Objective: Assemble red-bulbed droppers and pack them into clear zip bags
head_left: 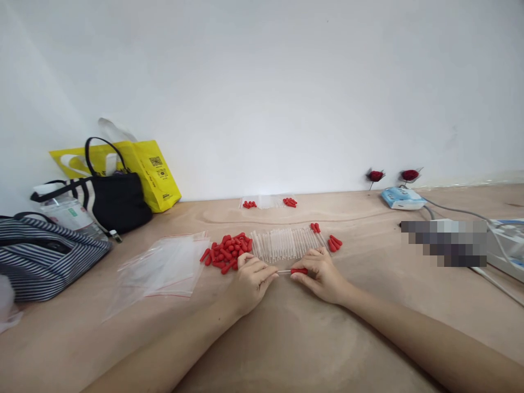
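Note:
Between my two hands lies a thin clear dropper tube (284, 272), held level just above the table. My left hand (254, 278) pinches its left end. My right hand (321, 274) is closed on a red rubber dropper bulb (299, 271) at the tube's right end; how far the tube sits in the bulb is hidden. Beyond my hands, a row of clear tubes (282, 243) lies side by side, with a few red bulbs (315, 227) at its right end. Left of the row is a heap of red bulbs (227, 252). More loose red bulbs (334, 243) rest to the right.
Clear zip bags (172, 267) lie flat at left; another bag (270, 201) with tubes and red bulbs is by the wall. A striped bag (49, 256), black bag (118, 202) and yellow bag (153, 174) stand left. A tissue pack (403, 198) and cables (458, 210) are right.

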`<state>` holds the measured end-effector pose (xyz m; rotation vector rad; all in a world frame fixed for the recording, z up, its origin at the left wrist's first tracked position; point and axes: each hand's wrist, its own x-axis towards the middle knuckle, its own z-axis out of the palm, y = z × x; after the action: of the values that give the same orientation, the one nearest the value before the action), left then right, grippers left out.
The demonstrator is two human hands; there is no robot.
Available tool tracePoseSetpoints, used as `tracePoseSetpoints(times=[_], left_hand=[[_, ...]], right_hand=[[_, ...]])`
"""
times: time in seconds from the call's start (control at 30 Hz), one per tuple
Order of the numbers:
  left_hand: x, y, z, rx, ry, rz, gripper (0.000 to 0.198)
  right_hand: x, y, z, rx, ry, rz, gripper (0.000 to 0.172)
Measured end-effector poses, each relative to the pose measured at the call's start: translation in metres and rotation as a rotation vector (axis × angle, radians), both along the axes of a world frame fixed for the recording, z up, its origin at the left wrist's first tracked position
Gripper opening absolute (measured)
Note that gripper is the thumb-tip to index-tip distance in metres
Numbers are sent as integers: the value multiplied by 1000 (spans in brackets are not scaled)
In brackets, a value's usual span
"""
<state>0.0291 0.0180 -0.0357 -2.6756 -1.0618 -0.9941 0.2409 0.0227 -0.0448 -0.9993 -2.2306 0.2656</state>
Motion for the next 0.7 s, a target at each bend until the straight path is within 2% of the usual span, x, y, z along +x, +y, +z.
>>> tracePoseSetpoints(times=[0.7], left_hand=[[0, -2, -2, 70, -27, -72, 19]], right_hand=[[-2, 1, 6, 4, -4, 113, 15]])
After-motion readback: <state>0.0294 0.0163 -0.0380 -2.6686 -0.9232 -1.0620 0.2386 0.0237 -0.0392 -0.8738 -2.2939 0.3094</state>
